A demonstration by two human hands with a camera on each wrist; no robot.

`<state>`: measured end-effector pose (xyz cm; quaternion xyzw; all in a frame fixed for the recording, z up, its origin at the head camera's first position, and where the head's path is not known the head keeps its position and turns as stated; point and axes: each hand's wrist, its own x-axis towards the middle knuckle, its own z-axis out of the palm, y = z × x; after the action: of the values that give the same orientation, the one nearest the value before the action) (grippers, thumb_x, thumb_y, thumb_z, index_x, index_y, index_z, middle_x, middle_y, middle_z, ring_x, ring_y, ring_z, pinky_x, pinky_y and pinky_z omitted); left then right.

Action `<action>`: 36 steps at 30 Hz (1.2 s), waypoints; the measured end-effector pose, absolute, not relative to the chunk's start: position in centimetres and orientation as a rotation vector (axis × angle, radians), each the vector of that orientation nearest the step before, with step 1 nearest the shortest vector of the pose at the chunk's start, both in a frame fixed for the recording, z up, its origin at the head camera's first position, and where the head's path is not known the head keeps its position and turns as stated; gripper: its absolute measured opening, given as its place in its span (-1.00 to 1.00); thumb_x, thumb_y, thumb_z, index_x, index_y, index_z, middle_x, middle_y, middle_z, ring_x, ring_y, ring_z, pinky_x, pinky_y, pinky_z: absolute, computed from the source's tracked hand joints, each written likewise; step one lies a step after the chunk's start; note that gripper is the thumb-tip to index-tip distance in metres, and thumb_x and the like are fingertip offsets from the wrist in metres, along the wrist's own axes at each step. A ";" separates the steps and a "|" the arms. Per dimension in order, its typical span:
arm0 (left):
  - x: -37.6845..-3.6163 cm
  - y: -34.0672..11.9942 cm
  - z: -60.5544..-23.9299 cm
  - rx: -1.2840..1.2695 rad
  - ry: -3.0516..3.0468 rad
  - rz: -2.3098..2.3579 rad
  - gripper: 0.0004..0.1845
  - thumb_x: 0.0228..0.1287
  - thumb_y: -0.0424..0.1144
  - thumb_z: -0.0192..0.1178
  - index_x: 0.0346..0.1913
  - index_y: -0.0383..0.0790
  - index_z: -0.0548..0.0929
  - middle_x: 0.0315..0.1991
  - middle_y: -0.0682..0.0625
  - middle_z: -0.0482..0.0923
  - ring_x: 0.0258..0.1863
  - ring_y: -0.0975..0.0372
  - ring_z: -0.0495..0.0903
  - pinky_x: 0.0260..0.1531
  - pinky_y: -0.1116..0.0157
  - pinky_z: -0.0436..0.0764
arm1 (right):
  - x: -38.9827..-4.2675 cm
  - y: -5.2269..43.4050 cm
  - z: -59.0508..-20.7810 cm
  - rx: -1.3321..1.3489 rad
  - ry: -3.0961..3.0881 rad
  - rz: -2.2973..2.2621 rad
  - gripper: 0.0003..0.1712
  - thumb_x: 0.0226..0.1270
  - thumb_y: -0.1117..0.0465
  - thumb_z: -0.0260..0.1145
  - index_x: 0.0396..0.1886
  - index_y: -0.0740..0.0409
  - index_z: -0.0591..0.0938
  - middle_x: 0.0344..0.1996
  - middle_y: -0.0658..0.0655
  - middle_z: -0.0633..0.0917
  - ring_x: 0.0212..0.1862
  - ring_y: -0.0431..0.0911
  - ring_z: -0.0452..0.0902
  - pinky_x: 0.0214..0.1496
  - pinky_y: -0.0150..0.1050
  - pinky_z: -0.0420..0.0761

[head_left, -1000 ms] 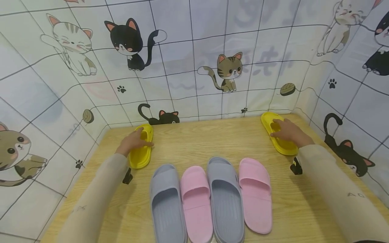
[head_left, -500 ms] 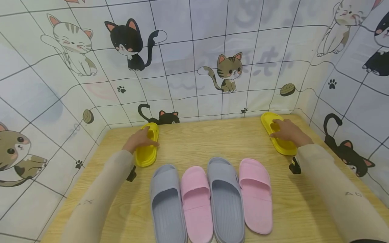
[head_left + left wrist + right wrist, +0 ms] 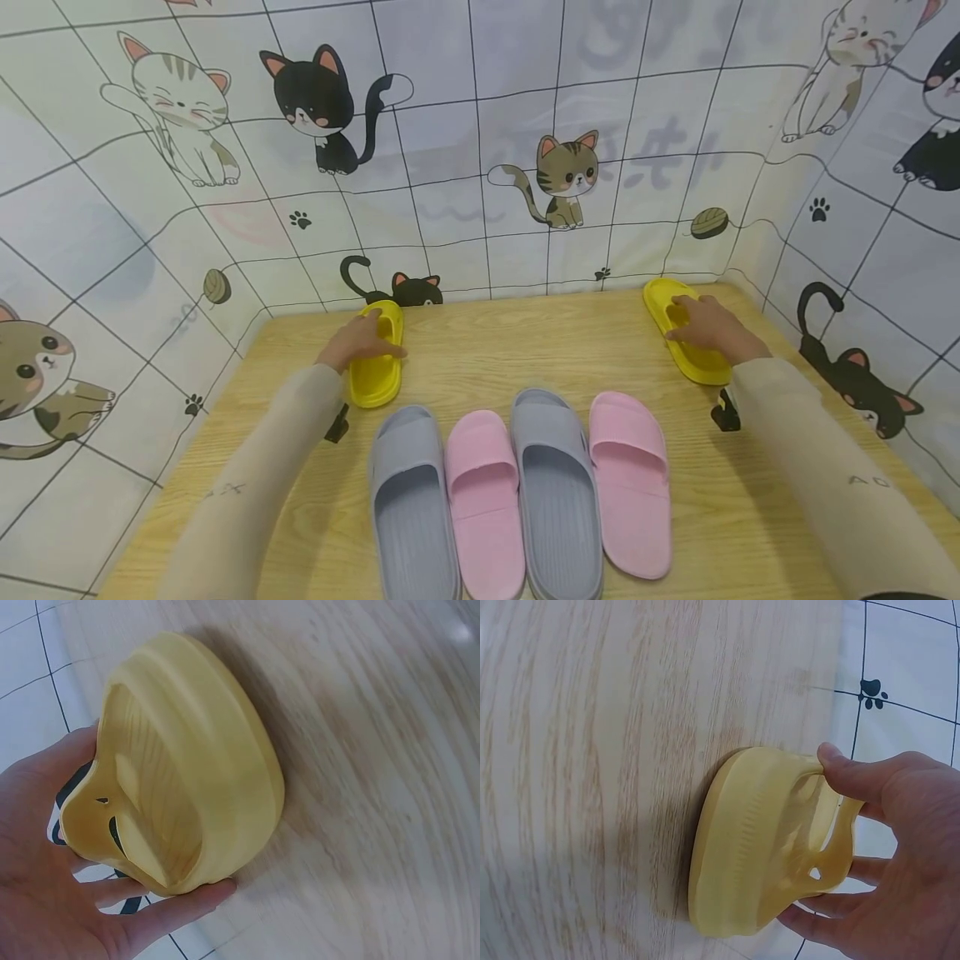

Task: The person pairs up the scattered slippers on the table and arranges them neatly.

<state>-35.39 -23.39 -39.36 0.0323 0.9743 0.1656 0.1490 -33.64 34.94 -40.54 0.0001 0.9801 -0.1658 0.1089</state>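
The left hand (image 3: pixel 360 340) grips one yellow slipper (image 3: pixel 377 367); the right hand (image 3: pixel 708 329) grips the other yellow slipper (image 3: pixel 686 343), both behind the slipper row (image 3: pixel 517 487). Next, they likely need bringing together.

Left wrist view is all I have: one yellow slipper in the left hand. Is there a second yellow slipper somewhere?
Observer: Yes, a second yellow slipper lies at the table's far right corner, gripped by the right hand.
Operator: What lies between the two hands?
Observer: Four slippers in a row: grey slipper, pink slipper, grey, pink.
Operator: Is my slipper touching that row?
Observer: No, the left yellow slipper sits apart, behind the row's left end.
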 end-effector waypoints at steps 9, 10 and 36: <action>-35.4 -22.0 -39.2 0.079 2.786 0.505 0.22 0.24 0.25 0.34 0.68 -0.25 -0.16 0.62 -0.41 0.01 0.54 -0.32 0.17 0.51 -0.28 0.25 | -33.3 34.8 -40.3 -0.015 2.862 -0.498 -0.04 0.49 0.05 0.27 0.66 0.21 -0.01 0.47 0.74 -0.11 0.39 0.76 -0.01 0.34 0.66 0.16; -35.4 -21.8 -39.2 0.079 2.782 0.512 0.22 0.24 0.25 0.34 0.68 -0.25 -0.15 0.63 -0.41 0.00 0.54 -0.31 0.17 0.51 -0.27 0.26 | -33.3 34.8 -40.3 -0.016 2.858 -0.499 -0.04 0.49 0.04 0.27 0.66 0.19 -0.02 0.47 0.75 -0.12 0.38 0.77 -0.01 0.34 0.67 0.17; -36.5 -19.3 -39.2 0.115 2.594 0.561 0.24 0.32 0.18 0.29 0.67 -0.03 -0.43 0.66 -0.42 -0.45 0.55 -0.33 0.15 0.18 -0.16 0.66 | -34.2 35.1 -40.8 -0.329 2.948 -0.348 -0.09 0.43 0.17 0.34 0.59 0.42 0.11 0.48 0.72 0.06 0.46 0.75 -0.17 0.41 0.64 0.02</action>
<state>-36.46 -19.28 -39.18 0.0420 0.9479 0.2050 0.2403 -34.22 35.11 -40.78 -0.1098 0.9841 -0.1163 0.0775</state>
